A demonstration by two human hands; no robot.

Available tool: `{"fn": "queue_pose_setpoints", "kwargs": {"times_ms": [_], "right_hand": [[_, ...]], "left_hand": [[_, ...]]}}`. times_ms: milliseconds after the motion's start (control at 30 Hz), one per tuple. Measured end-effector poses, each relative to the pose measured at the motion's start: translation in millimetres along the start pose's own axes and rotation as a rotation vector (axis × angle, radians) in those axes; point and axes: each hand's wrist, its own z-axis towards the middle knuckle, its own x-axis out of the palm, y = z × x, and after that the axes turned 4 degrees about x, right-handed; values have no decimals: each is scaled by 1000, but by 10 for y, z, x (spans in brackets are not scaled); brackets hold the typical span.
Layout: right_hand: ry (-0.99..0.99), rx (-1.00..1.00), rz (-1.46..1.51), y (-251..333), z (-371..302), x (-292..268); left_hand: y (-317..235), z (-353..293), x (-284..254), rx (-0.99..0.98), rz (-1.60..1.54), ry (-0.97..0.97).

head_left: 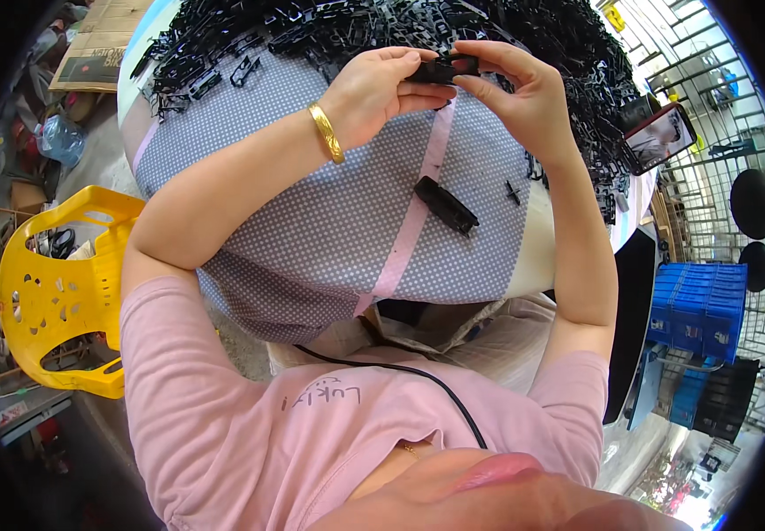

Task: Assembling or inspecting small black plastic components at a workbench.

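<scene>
Between both hands, above the far part of the cloth-covered table [329, 212], is a small black plastic part [435, 71]. My left hand [378, 96], below a gold bangle, has its fingers closed on the part's left end. With thumb and fingers, my right hand [524, 93] pinches its right end. A long black plastic piece [446, 205] lies on the cloth nearer to me, beside a pink stripe. To its right rests a tiny black cross-shaped piece [512, 192]. A large heap of black plastic parts [356, 31] spreads behind my hands.
A phone [659, 139] stands tilted at the heap's right edge. On the left is a yellow plastic chair [64, 292], with a clear plastic bottle [62, 140] and a cardboard box [95, 53] beyond it. Blue crates [699, 310] are stacked at the right, and a black cable crosses my front.
</scene>
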Motion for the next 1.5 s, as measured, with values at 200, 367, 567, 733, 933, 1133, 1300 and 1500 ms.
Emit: {"fn": "queue_pose_setpoints", "kwargs": {"times_ms": [200, 367, 567, 733, 933, 1133, 1300, 1500], "right_hand": [[-49, -99, -100, 36, 2, 45], [-66, -55, -42, -43, -26, 75], [-68, 274, 452, -11, -9, 151], [45, 395, 506, -9, -38, -1], [91, 472, 245, -60, 275, -211], [5, 221, -867, -1018, 678, -643], [-49, 257, -943, -710, 712, -502], [-37, 491, 196, 105, 563, -140]], "left_hand": [[10, 11, -12, 48, 20, 3], [21, 32, -38, 133, 143, 18], [-82, -20, -3, 242, 170, 58], [-140, -34, 25, 286, 257, 94], [-83, -106, 35, 209, 299, 166], [32, -306, 206, 302, 816, 764], [86, -260, 137, 276, 743, 619], [-36, -44, 25, 184, 173, -10]]}}
